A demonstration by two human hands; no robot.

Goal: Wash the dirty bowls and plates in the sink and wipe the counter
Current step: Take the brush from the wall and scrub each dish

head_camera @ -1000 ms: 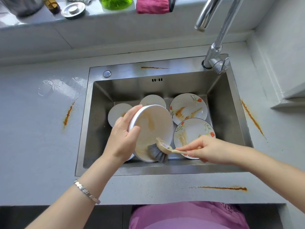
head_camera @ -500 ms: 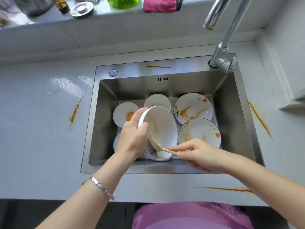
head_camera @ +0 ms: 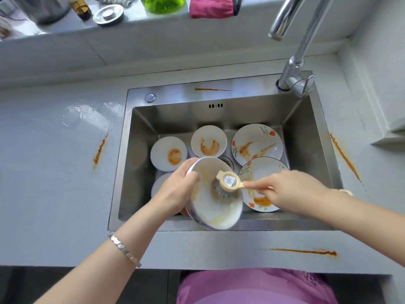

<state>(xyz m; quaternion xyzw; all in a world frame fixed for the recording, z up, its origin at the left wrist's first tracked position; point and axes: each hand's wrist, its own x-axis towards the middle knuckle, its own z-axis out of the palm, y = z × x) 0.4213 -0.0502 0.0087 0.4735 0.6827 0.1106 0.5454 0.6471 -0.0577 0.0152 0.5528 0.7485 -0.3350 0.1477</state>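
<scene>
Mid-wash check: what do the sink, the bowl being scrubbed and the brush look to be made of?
The sink looks like brushed stainless steel: grey, matte sheen, soft reflections. The bowl is probably glazed ceramic, white and glossy; melamine cannot be ruled out. The brush has a cream handle, plastic or perhaps wood, and dark grey bristles that look synthetic.

Left hand [head_camera: 175, 189] grips a tilted bowl [head_camera: 215, 205] over the sink [head_camera: 140, 137], right hand [head_camera: 291, 191] holds the brush [head_camera: 226, 185] inside it. Stained dishes sit below.
</scene>
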